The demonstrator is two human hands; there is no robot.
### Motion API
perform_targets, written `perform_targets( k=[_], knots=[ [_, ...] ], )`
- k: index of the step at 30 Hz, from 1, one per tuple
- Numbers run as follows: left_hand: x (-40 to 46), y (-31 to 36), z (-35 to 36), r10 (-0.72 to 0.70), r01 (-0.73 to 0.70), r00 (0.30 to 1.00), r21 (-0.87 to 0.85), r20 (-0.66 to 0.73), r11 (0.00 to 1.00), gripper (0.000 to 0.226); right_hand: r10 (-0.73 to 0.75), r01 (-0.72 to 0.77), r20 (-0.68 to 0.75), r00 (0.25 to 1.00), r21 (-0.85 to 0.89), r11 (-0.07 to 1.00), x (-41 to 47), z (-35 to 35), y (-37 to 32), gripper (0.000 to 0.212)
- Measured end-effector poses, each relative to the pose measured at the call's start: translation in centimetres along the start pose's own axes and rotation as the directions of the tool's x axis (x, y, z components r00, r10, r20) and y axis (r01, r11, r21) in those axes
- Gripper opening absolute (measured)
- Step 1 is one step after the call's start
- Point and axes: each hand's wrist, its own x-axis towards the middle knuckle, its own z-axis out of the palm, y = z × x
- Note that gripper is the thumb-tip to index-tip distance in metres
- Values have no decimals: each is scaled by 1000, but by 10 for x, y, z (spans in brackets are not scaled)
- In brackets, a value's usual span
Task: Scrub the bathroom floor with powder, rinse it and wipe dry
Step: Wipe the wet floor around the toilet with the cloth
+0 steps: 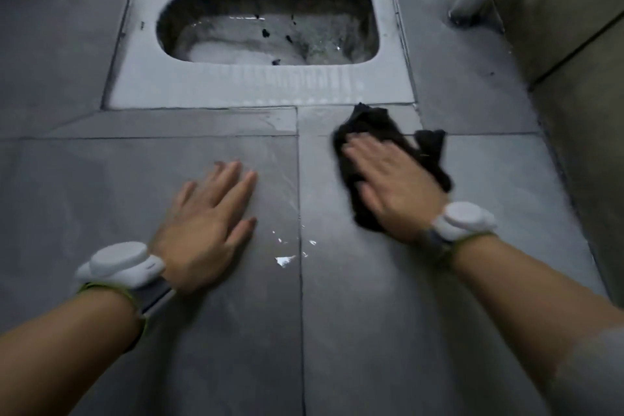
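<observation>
Floor tiles (388, 314), grey and wet, fill the view, with small glinting puddles (285, 260) along the grout line between the two hands. Right hand (388, 186) lies flat, fingers straight, pressing a crumpled black cloth (368, 132) onto the tile just below the squat toilet pan (263, 84). Left hand (209, 223) is spread wide, palm down on the bare tile, well apart from the cloth. White wrist devices (125, 263) on both arms; no writing on them can be read. Motion blur softens the right hand.
</observation>
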Motion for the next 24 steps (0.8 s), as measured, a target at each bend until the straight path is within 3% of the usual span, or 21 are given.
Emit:
perform_targets(
  k=[2, 4, 5, 6, 7, 9, 11, 13, 15, 17, 19, 20, 22, 23, 24],
  knots=[
    [-14, -22, -1, -162, 157, 984, 71, 72, 985, 85, 352, -352, -79, 933, 9, 936, 3, 0, 21, 61],
    [-19, -30, 4, -232, 222, 964, 90, 126, 971, 85, 715, -713, -55, 697, 51, 700, 38, 3, 4, 62],
    [-19, -30, 7, -233, 223, 963, 85, 136, 971, 83, 790, -787, -37, 612, 71, 613, 58, 3, -14, 63],
    [-19, -30, 10, -234, 225, 963, 79, 132, 971, 82, 789, -785, -24, 614, 89, 613, 78, 5, -35, 64],
    [-18, -31, 12, -231, 224, 966, 73, 115, 972, 81, 727, -722, -26, 686, 104, 684, 95, 9, -57, 65],
    [-18, -33, 13, -213, 207, 973, 72, 88, 976, 81, 495, -488, -83, 865, 91, 868, 114, 16, -106, 66],
    [-16, -33, 9, -202, 198, 977, 53, 74, 979, 77, 240, -236, -65, 968, 71, 969, 102, 16, -136, 65],
    [-22, -33, 3, -189, 189, 981, -5, 34, 982, 73, -12, 12, 2, 1000, 60, 998, 66, 8, -136, 61],
    [-41, -25, -1, -148, 147, 989, -52, -3, 988, 66, -105, 103, 26, 994, 47, 994, 14, 0, -109, 60],
    [-68, -12, 3, -92, 91, 995, -45, -23, 995, 69, 54, -55, 33, 998, 34, 998, -46, -3, -77, 60],
    [-94, 2, 13, -36, 37, 999, -19, 8, 999, 68, 305, -305, 39, 952, 6, 952, -109, -3, -54, 61],
    [-105, 8, 18, -27, 27, 999, -13, 32, 1000, 64, 441, -441, 46, 897, -2, 898, -135, -4, -53, 62],
    [-124, 21, 27, -29, 32, 996, -30, 82, 999, 61, 701, -700, 38, 712, -28, 713, -167, -4, -75, 65],
    [-132, 26, 32, -35, 39, 995, -40, 92, 998, 61, 782, -782, 17, 623, -13, 624, -170, -3, -97, 66],
    [-138, 29, 34, -41, 47, 994, -56, 97, 997, 61, 813, -813, 4, 582, 11, 582, -167, -2, -125, 67]
  ],
)
